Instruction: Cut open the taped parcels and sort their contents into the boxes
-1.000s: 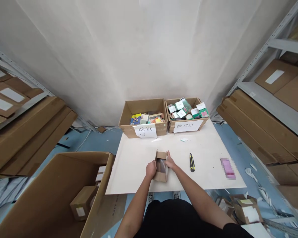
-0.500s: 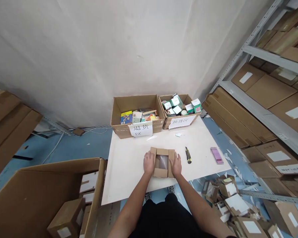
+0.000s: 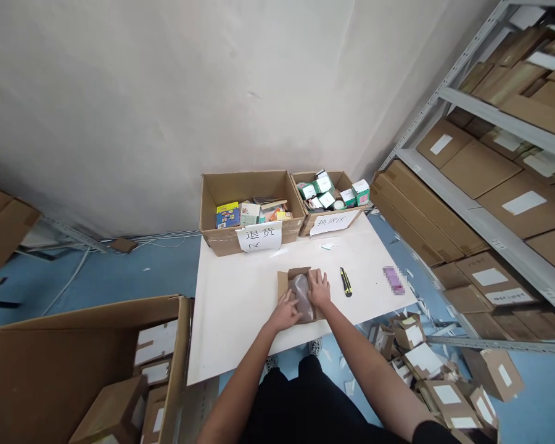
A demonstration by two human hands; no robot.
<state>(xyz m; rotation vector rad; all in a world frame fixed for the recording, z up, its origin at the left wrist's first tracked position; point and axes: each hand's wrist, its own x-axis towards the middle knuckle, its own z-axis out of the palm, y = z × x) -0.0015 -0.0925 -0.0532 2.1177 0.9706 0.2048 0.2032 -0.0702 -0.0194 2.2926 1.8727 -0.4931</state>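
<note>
A small opened cardboard box (image 3: 284, 282) lies near the front middle of the white table (image 3: 240, 296). Inside it is an item wrapped in clear plastic (image 3: 301, 293). My left hand (image 3: 285, 312) rests at the box's near edge with its fingers reaching onto the wrapped item. My right hand (image 3: 319, 288) lies on the wrap's right side, fingers stretched forward over it. Whether either hand grips the wrap is unclear.
A yellow-and-black utility knife (image 3: 345, 281) and a pink object (image 3: 393, 280) lie to the right. Two labelled cartons (image 3: 245, 237) (image 3: 335, 221) of small goods stand at the back. A large carton (image 3: 74, 357) sits at left, shelving (image 3: 485, 228) at right, small boxes (image 3: 425, 361) on the floor.
My hands have moved from the box's side flaps onto the wrapped item inside it. The view has swung to the right and the box sits a little further back.
</note>
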